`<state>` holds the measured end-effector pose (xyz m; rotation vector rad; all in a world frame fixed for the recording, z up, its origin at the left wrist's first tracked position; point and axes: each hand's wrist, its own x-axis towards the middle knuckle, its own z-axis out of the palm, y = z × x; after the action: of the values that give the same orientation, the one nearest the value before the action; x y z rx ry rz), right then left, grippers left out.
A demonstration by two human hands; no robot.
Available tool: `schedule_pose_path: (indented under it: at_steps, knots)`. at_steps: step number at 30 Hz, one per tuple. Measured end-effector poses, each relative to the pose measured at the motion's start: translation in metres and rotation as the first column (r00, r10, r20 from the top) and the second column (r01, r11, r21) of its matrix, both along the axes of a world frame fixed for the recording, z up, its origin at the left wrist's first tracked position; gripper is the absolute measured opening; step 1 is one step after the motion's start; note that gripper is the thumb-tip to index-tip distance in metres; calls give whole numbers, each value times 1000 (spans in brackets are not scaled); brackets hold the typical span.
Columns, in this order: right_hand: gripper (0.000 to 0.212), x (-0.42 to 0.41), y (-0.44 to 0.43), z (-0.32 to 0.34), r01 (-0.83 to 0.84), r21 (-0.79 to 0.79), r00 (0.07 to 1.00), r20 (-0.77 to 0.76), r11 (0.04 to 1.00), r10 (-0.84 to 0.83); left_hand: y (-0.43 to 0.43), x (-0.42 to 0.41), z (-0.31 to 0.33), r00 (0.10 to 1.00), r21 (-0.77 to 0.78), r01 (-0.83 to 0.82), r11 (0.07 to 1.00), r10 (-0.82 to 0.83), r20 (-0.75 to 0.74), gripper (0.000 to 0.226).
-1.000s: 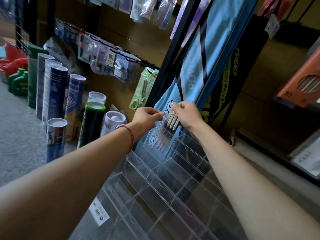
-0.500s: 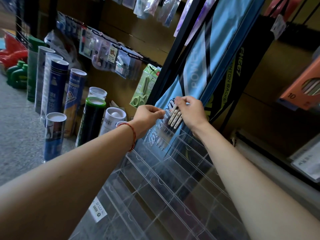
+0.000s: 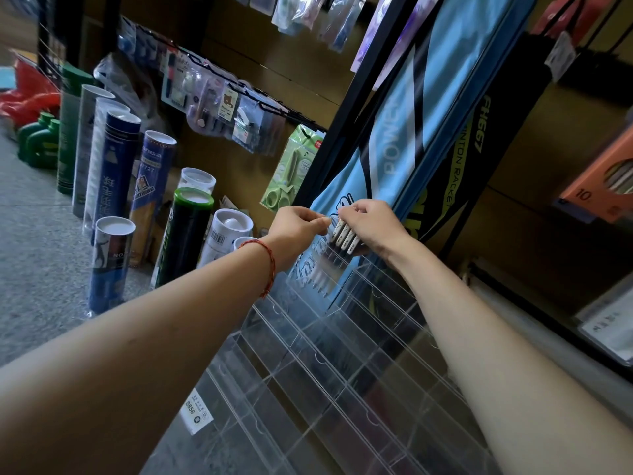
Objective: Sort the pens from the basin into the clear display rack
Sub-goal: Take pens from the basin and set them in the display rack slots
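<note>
A: Biggest first. The clear display rack [image 3: 342, 354] leans back against a blue racket bag [image 3: 411, 132]. It has tiered rows of open-top compartments, so anything dropped in stands slanted with its top showing.

B: Filled much?

A: Pens made out in the top row only. By that, the task looks early. A white label [image 3: 197, 411] sits on the near lower edge.

B: Left side?

A: Tall tubes [image 3: 116, 173] stand on the floor [image 3: 34, 269] beside the rack. Not task items.

B: Hands?

A: Both reach to the top row. The right hand [image 3: 373, 224] curls its fingers over the upper ends of a small bunch of white pens [image 3: 344, 236], gripping from above. That is likely to hold the bunch together while it seats. The left hand [image 3: 298, 228], red bracelet [image 3: 270, 269] on its wrist, pinches thumb to fingertips at the leftmost pen's top. Probably it is straightening that one.

B: Where exactly are the pens?

A: In a top-row compartment. Lower halves show blurred through the clear front wall, tops stick out above the rim. They lie side by side, tilted with the rack.

B: Basin?

A: Out of view.

B: Next move?

A: Judgement only: release once they rest, then fetch more. Risk: an uneven release lets them fan out or tip into the neighbouring slot.
</note>
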<state>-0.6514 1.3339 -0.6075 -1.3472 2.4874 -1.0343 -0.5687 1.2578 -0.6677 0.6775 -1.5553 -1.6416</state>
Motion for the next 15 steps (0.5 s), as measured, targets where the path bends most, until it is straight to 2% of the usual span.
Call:
schedule_pose_path:
  at_steps: [3,8,10,13,15]
  knots:
    - [20,4,0,1,-10,36,1000,0,999,10,-1,0,-1,1000,4,-8,1000,8,-3,12]
    - [33,-1,4,-3,11,-3,1000,23,1000,-11,3,1,3,1000,-31,-7,999,7,-7,12]
    - [38,0,6,-5,30,-12,998,-52,999,-31,4,6,4,1000,-36,11,999,-11,-5,18]
    - [34,10,15,0,76,-197,977,-184,977,-113,5,27,0,1000,-31,4,1000,-4,-14,26]
    - [20,24,25,10,61,-378,950,-263,924,-171,6,52,-6,1000,-25,-6,1000,5,-26,26]
